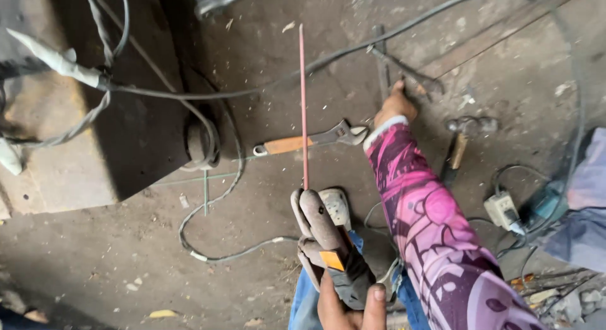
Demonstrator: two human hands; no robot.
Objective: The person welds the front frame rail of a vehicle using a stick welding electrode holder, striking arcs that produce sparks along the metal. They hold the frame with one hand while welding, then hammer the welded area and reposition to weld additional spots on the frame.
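Electrode holder raised; other hand reaching to floor metalwork.
Left hand [350, 305] grips the grey clamp-type electrode holder [328, 241] with its thin pink welding rod [303, 102] upright; right hand [394, 106], grip unclear, touches the dark steel bars [404, 68] at upper centre, where the rod tip judged needed next.

The left hand [350, 305] grips an electrode holder [328, 245] carrying a welding rod [303, 102]; the right hand [394, 106] touches a metal bar [380, 58] beside an adjustable wrench [309, 140].

From my feed this looks like a rough metalworking or welding workshop. I see a dusty, littered concrete floor [113, 260] strewn with cables [214, 197], an adjustable wrench [309, 140], a hammer [461, 140] and a power strip [503, 210]. A rusty steel block [95, 134] sits at the left.
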